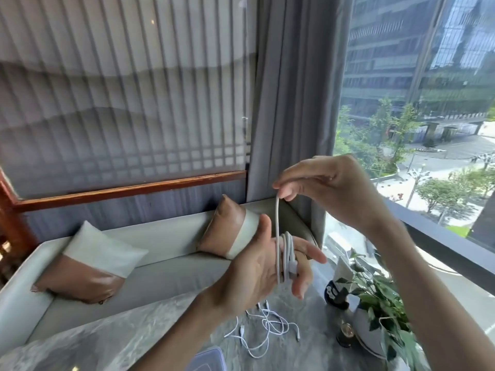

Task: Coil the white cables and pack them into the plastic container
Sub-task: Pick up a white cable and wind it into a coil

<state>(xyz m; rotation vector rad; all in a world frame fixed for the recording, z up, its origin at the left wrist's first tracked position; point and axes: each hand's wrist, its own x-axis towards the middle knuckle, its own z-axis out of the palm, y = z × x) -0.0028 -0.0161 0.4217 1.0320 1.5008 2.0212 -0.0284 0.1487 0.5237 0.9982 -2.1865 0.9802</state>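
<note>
My left hand (263, 266) is raised over the table, palm up with fingers spread, and a white cable (287, 253) is wound in several loops around its fingers. My right hand (324, 187) is above it, pinching the free end of that cable, which runs taut straight down to the loops. More white cables (267, 326) lie tangled on the grey marble table (150, 341) below my hands. A corner of the clear plastic container (210, 360) shows at the bottom edge.
A potted green plant (380, 303) and a small dark ornament (336, 293) stand on the table's right side. Behind the table is a pale sofa (160, 239) with two cushions. A grey curtain and a large window are to the right.
</note>
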